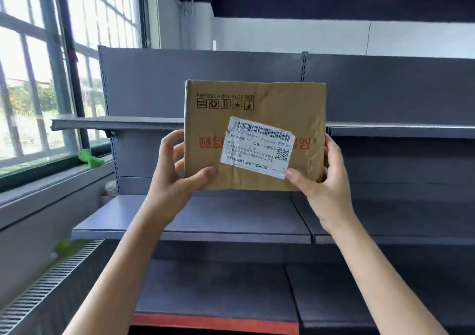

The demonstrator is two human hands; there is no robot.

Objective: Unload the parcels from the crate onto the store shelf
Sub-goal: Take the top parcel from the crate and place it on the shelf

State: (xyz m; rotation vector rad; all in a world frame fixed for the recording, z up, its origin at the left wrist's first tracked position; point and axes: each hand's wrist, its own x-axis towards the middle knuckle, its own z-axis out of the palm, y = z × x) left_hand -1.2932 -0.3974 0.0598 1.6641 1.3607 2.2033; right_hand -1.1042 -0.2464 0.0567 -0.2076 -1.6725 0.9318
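Note:
A brown cardboard parcel (262,103) with a white shipping label and upside-down red print is held upright in front of a grey store shelf unit (154,82). My left hand (174,178) grips its lower left edge with the thumb on the front face. On the lower right corner sits my right hand (321,180), its thumb touching the label's corner. The parcel hangs in the air between the upper shelf board (115,123) and the middle shelf board (205,221). The crate is out of view.
A lower shelf board (210,291) with a red front strip lies below. A window and sill run along the left, with a green object (90,157) on the sill. A grilled radiator (46,283) stands at lower left. A second shelf bay (401,131) continues right.

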